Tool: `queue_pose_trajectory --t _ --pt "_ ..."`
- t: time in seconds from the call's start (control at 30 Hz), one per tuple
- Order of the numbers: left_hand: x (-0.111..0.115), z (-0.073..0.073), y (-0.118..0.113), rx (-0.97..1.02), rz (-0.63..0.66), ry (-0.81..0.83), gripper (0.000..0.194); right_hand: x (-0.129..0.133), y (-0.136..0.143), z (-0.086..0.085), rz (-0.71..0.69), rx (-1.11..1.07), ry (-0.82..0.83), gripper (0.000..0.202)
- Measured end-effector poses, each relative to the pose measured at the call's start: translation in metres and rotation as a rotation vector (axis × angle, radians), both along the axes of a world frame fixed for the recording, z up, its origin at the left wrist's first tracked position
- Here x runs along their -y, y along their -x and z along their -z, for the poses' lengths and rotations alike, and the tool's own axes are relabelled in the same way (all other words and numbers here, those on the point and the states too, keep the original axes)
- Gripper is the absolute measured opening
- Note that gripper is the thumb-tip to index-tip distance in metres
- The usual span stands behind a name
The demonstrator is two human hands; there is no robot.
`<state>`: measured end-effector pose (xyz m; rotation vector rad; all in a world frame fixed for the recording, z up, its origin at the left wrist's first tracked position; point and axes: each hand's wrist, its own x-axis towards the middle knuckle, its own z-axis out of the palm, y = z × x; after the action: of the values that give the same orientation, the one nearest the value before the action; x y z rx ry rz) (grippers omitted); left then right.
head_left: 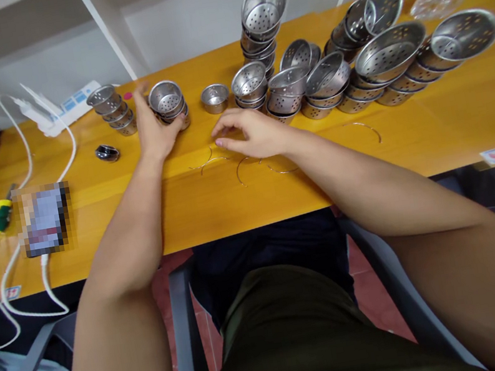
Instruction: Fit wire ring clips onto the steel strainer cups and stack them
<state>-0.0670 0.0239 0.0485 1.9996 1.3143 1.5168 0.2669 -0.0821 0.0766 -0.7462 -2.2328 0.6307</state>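
Note:
My left hand [155, 130] is around a short stack of perforated metal strainer cups [167, 101]. Its fingers are stretched up along the left side and its thumb lies across the front; whether it grips firmly is unclear. My right hand [254, 132] hovers over the tabletop with fingers loosely curved, a gap between thumb and fingertips, and nothing visible in it. Just behind it sits a single small metal cup [215, 99]. Several thin curved wires [241, 172] lie below the right hand, with another wire [368, 128] farther right.
More strainer-cup stacks stand upright [262, 24] or lean [389, 54] on the right of the wooden table [243, 218]. At left are a small cup stack [112, 110], a black object [107, 152], a power strip [73, 107], cables, a blurred phone [47, 219] and a green-yellow tool [1, 216].

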Motion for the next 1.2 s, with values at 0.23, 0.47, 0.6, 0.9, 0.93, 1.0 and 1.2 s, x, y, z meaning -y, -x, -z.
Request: queue_pose_trajectory --t 0.23,0.47,0.6,0.9,0.93,1.0,1.2 --pt "0.038 -0.019 -0.031 -0.122 0.219 -0.073 0.126 0.005 0.006 -0.006 0.138 -0.124 -0.032 0.100" --pt "0.058 -0.005 -0.063 -0.213 0.381 -0.084 0.142 0.005 0.004 -0.015 0.234 -0.046 -0.090 0.106" --pt "0.051 -0.002 -0.059 -0.207 0.452 -0.123 0.121 0.007 0.001 -0.018 0.252 -0.035 -0.035 0.101" --pt "0.041 -0.015 -0.035 -0.262 0.567 -0.016 0.117 0.009 -0.017 -0.035 0.134 -0.103 0.109 0.132" --pt "0.036 -0.013 -0.029 -0.243 0.534 -0.022 0.115 0.009 -0.018 -0.034 0.156 -0.117 0.090 0.131" --pt "0.022 -0.007 -0.016 -0.188 0.435 -0.016 0.112 0.009 -0.018 -0.033 0.216 -0.097 0.053 0.123" --pt "-0.014 0.018 0.021 -0.063 0.152 0.013 0.121 0.007 -0.015 -0.027 0.245 0.097 -0.048 0.107"
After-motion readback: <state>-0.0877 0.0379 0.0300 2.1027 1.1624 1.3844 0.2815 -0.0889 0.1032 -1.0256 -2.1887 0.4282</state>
